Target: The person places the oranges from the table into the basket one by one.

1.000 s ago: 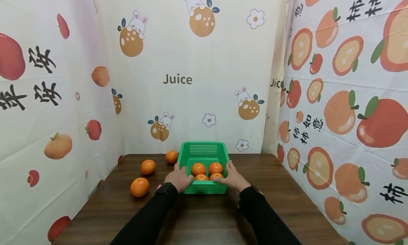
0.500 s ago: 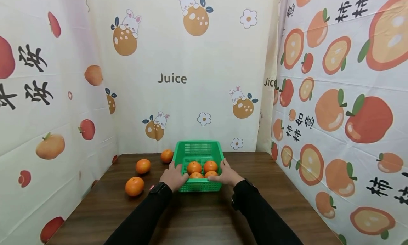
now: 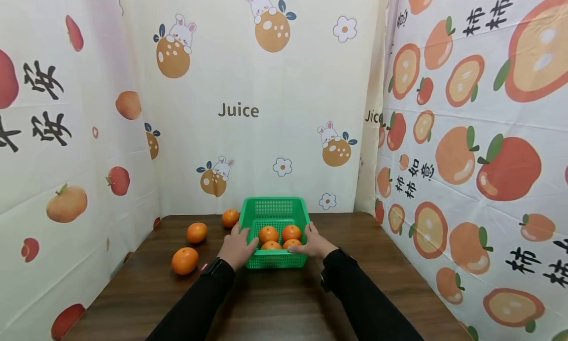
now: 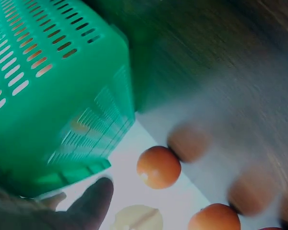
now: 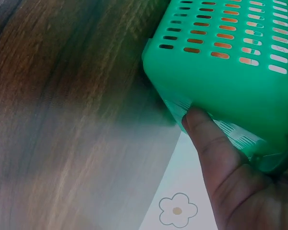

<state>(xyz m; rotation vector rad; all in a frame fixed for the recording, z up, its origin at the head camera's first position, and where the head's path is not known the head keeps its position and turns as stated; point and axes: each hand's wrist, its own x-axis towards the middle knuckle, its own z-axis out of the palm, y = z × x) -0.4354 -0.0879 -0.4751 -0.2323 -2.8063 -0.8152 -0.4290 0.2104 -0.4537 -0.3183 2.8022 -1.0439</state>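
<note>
A green plastic basket (image 3: 276, 260) with slotted walls sits on the table, several oranges (image 3: 268, 234) inside, mostly toward its near side. My left hand (image 3: 237, 247) is at the basket's near left corner, thumb by the rim. In the left wrist view its extended fingers (image 4: 97, 199) lie just outside the rim, with a narrow gap showing. At the near right corner my right hand (image 3: 314, 243) holds the basket, thumb over the front rim. One straight finger (image 5: 211, 136) of it lies against the outer side wall in the right wrist view.
Three loose oranges (image 3: 185, 260) lie in a slanting row left of the basket. The dark wooden table (image 3: 275, 306) reaches back to a printed cloth wall (image 3: 293, 85), with more printed cloth along the left and right sides.
The head view has shifted slightly, sliding the scene left. My left hand has eased a little outward from the basket's corner. The right hand keeps its place on the basket.
</note>
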